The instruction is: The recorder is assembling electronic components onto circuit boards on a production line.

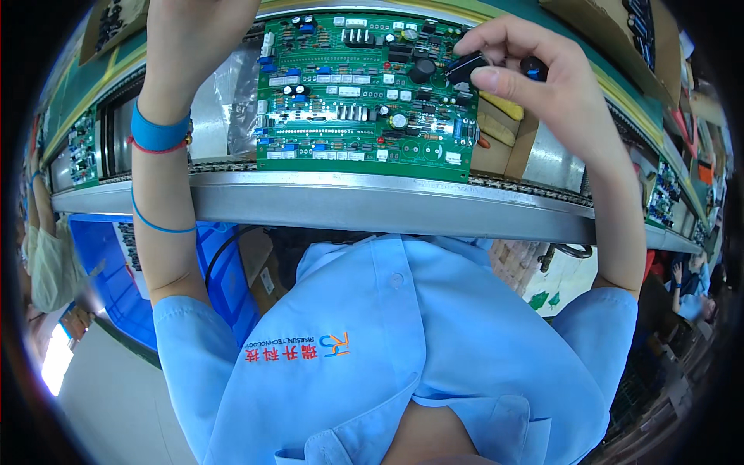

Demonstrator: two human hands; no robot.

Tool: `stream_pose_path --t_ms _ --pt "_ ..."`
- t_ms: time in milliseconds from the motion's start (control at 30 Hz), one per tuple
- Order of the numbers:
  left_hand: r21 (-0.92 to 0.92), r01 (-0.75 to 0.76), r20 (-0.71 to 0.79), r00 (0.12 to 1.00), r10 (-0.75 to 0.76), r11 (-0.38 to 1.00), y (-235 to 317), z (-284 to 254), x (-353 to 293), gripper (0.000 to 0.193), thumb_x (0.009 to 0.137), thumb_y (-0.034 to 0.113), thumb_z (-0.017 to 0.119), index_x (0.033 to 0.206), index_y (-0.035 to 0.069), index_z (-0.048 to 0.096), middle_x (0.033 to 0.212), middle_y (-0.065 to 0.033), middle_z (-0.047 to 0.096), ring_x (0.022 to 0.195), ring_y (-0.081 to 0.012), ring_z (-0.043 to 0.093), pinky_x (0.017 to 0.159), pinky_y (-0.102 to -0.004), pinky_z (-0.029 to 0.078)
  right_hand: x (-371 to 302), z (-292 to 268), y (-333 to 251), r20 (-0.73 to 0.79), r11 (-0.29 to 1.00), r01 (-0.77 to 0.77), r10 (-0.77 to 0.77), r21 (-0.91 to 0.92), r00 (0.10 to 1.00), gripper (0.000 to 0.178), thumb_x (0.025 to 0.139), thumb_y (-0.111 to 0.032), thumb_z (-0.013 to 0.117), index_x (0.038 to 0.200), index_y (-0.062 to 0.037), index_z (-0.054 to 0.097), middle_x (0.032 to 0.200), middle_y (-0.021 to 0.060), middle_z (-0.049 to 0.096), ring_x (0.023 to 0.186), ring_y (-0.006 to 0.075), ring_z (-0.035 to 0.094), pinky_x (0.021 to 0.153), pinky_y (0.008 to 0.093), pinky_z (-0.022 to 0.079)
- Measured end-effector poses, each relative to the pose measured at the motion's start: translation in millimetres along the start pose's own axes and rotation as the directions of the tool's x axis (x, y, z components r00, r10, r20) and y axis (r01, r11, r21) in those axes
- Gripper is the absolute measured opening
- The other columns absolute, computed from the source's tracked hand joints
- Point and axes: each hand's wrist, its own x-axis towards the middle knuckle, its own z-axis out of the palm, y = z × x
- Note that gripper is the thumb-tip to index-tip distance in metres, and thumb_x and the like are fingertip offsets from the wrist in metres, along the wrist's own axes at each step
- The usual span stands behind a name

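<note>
A green circuit board [310, 164] full of small parts lies across the rails in front of me. Over its right edge, my right hand [546, 66] pinches a black capacitor [463, 71] between thumb and fingers. A second black capacitor with a blue end [533, 68] is tucked against the fingers of the same hand. Several round outlines without parts show at the board's lower right. My left hand [200, 35] reaches past the board's upper left; its fingers lie beyond the top of the view. A blue band circles that wrist.
A metal rail with a chain [372, 203] runs between me and the board. Cardboard boxes of dark parts [643, 35] stand at the far right and far left. Another board [81, 151] sits further left on the line. A blue crate [116, 279] stands below left. Other people work at both sides.
</note>
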Motion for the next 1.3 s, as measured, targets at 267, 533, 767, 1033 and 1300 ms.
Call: stream_pose_path --t_ms 267,533,767,1033,1300 --pt "-0.772 -0.176 -0.188 0.981 0.046 0.610 -91 23 -21 0.030 0.082 -0.005 0.067 0.111 0.002 0.067 0.083 -0.0067 0.060 0.068 -0.0162 0.051 0.066 -0.0294 0.043 1 26 -17 -0.087 0.843 0.287 -0.363 -0.454 0.928 0.022 0.082 0.006 0.066 0.103 -0.0002 0.067 0.096 0.0096 0.066 0.086 0.0243 0.064 0.075 0.0309 0.049" --pt "-0.884 -0.281 -0.332 0.940 -0.079 0.374 -32 31 0 0.028 0.081 -0.003 0.069 0.108 0.003 0.067 0.085 -0.0069 0.062 0.067 -0.0185 0.053 0.071 -0.0317 0.042 6 32 -29 -0.054 0.666 0.313 -0.469 -0.677 0.882 0.020 0.075 -0.001 0.069 0.094 -0.0081 0.067 0.088 0.0035 0.063 0.071 0.0261 0.066 0.056 0.0349 0.051" --pt "0.007 0.150 -0.130 0.980 -0.148 0.989 -35 -30 5 0.022 0.083 0.003 0.070 0.105 0.006 0.068 0.087 -0.0097 0.063 0.080 -0.0276 0.060 0.076 -0.0349 0.040 -1 22 -34 -0.051 0.668 0.320 -0.473 -0.671 0.880 0.022 0.075 -0.004 0.074 0.095 -0.0074 0.066 0.086 0.0040 0.062 0.066 0.0243 0.064 0.053 0.0343 0.050" --pt "0.433 0.406 -0.152 0.913 -0.379 0.805 -222 -71 -18 0.025 0.091 0.026 0.067 0.111 0.012 0.072 0.089 -0.0094 0.072 0.082 -0.0219 0.070 0.075 -0.0346 0.054 -4 25 -30 -0.014 0.653 0.367 -0.501 -0.662 0.865 0.022 0.076 -0.009 0.076 0.095 -0.0065 0.066 0.083 0.0039 0.063 0.064 0.0216 0.065 0.051 0.0329 0.050" --pt "0.192 0.272 0.142 0.943 -0.301 0.943 -227 -42 28 0.042 0.077 -0.010 0.054 0.115 0.003 0.066 0.098 -0.0153 0.065 0.088 -0.0296 0.063 0.074 -0.0367 0.051 -11 3 -33 -0.148 0.999 0.033 -0.030 0.023 0.989 0.033 0.084 -0.003 0.066 0.116 -0.0015 0.065 0.092 0.0053 0.067 0.085 0.0133 0.060 0.076 0.0266 0.046"
